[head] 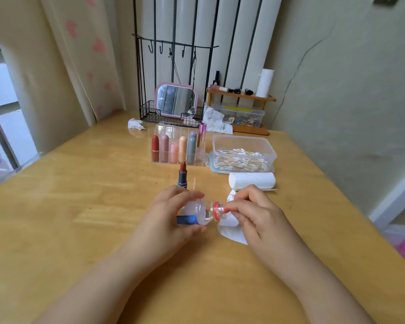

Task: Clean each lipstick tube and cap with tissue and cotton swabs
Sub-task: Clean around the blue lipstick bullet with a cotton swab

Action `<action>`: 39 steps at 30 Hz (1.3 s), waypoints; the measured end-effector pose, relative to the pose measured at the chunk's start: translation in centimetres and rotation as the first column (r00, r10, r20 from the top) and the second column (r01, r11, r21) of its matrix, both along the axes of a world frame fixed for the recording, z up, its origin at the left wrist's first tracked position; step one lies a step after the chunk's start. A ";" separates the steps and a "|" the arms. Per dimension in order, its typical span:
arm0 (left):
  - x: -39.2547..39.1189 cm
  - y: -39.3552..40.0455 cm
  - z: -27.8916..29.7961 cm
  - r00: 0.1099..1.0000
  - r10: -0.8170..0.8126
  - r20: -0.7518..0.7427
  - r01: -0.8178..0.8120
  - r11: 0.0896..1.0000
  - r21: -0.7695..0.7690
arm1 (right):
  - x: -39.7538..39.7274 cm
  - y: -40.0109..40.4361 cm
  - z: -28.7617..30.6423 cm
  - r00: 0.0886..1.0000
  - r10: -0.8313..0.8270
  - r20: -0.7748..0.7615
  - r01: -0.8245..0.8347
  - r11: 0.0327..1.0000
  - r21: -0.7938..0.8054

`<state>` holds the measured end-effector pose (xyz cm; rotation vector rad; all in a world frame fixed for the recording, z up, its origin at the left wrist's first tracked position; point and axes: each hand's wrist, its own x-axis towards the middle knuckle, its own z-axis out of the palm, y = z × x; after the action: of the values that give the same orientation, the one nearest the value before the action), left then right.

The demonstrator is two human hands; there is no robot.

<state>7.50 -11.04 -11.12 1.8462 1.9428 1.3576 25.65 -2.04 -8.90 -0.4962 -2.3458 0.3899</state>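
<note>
clear plastic bottle [197,212] lies sideways in the left hand [171,211], fingers curled round it. the right hand [250,211] pinches its red-ringed neck over a tissue [232,232]. an open lipstick [182,175] stands just behind.

— What do you log at the back of your table [80,206]?
— A pink-framed mirror [175,101] standing in a black wire rack [171,116], hooks above it.
— And to your right of it?
— A wooden shelf [241,95] carrying small bottles and a white paper roll [265,83]; a clear lidded box [242,115] sits beneath.
</note>
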 end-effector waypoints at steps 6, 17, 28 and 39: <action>0.0 -0.2 0.3 1.000 0.013 0.024 -0.013 1.000 -0.002 | -0.5 -0.4 -0.2 0.997 -0.017 -0.076 0.018 1.000 0.010; -1.6 -0.3 1.5 0.839 0.302 0.452 -0.369 0.927 0.065 | -1.0 -0.8 2.3 0.959 -0.245 -0.142 0.129 0.822 -0.554; -5.8 2.8 2.8 0.748 0.399 0.531 -0.354 0.916 -0.190 | -4.7 1.9 3.0 0.986 -0.161 0.033 0.141 0.727 -0.672; -6.1 2.5 0.4 0.811 0.511 0.283 -0.495 0.859 -0.132 | -4.3 1.6 0.5 0.955 -0.283 -0.088 0.121 0.643 -0.756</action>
<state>1.42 -8.52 -10.68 1.0292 2.3483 1.5889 21.32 -0.48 -8.41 -1.0416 -1.8142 1.2580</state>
